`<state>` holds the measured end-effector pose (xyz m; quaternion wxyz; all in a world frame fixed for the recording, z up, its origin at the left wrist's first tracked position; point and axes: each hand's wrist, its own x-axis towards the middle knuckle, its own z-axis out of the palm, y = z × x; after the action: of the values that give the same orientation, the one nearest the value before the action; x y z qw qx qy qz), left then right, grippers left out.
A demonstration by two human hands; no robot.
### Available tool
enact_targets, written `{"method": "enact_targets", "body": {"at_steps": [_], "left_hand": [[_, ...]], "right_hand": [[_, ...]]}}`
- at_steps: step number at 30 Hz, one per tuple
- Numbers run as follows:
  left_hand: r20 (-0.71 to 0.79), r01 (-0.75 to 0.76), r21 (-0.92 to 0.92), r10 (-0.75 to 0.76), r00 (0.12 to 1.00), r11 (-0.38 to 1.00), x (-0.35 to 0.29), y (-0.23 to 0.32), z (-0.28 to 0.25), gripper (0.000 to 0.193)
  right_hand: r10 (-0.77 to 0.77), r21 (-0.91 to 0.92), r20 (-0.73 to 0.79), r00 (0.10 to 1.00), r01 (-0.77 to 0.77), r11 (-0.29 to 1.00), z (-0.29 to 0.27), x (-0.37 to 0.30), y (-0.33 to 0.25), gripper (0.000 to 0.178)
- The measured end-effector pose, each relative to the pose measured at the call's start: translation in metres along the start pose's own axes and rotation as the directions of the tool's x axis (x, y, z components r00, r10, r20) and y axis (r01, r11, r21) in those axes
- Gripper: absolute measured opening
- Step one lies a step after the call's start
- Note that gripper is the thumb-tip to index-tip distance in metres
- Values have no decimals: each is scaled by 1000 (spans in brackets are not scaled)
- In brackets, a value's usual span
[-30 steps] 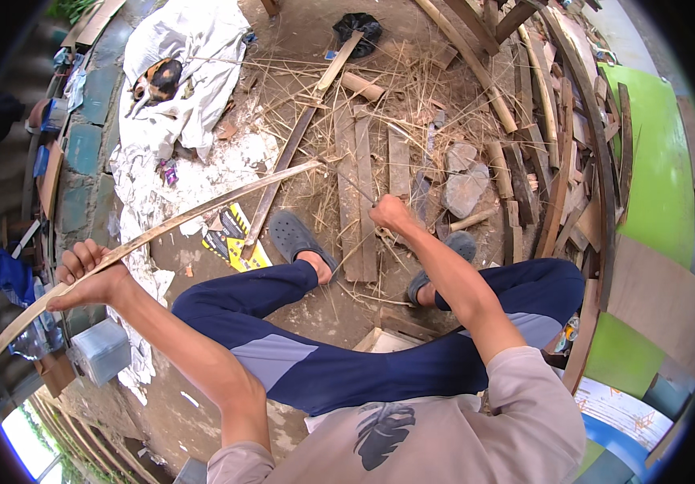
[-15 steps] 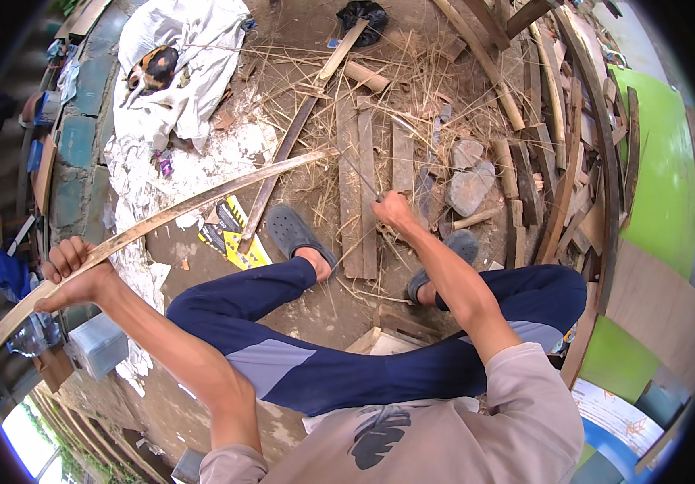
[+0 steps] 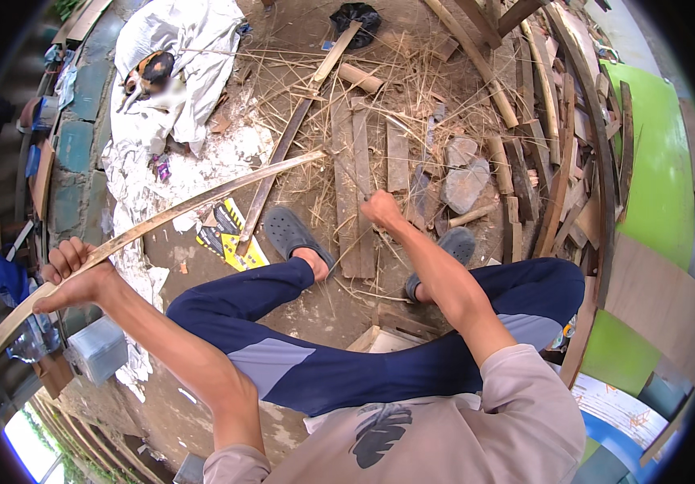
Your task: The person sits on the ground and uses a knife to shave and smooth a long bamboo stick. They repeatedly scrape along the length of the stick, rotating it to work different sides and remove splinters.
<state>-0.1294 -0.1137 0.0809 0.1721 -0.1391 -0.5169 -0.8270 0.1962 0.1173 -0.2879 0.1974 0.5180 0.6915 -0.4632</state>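
A long pale strip (image 3: 202, 199), seemingly split bamboo, slants from lower left up toward the middle of the view. My left hand (image 3: 73, 274) is closed round its lower part, fingers over the top edge and thumb below. My right hand (image 3: 381, 210) is closed on the handle of a thin-bladed knife (image 3: 352, 176). Its narrow blade, somewhat blurred, points up and left, close to the strip's far tip. The handle is mostly hidden in my fist. Under the blade lie brown wooden planks (image 3: 346, 218) on the ground.
Shavings (image 3: 299, 101) litter the ground ahead. Grey stones (image 3: 467, 184) and a stack of timber (image 3: 561, 185) stand to the right. A cat (image 3: 151, 73) lies on a white cloth (image 3: 194, 36) at far left. A yellow-black packet (image 3: 239, 234) is near my left clog (image 3: 287, 230).
My right hand and the knife have shifted slightly left, toward the strip's far end. My left hand keeps its hold on the strip. The whole view has moved a little.
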Motion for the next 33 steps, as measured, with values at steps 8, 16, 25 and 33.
{"method": "enact_targets", "body": {"at_steps": [8,16,25,33], "left_hand": [[-60,-59,61,63,996,996,-9,4,8,71],[-169,-15,149,40,985,989,-23,11,24,68],[-188,5,143,22,982,990,-30,17,15,69],[65,136,-125,-129,990,983,-42,-17,9,73]], "right_hand": [[115,102,50,992,-119,988,-4,-11,-5,35],[96,-40,75,993,-94,995,-13,-8,6,31],[-5,-219,82,997,23,975,-70,-56,5,26],[-150,-254,-73,986,127,959,-153,-169,2,40]]}}
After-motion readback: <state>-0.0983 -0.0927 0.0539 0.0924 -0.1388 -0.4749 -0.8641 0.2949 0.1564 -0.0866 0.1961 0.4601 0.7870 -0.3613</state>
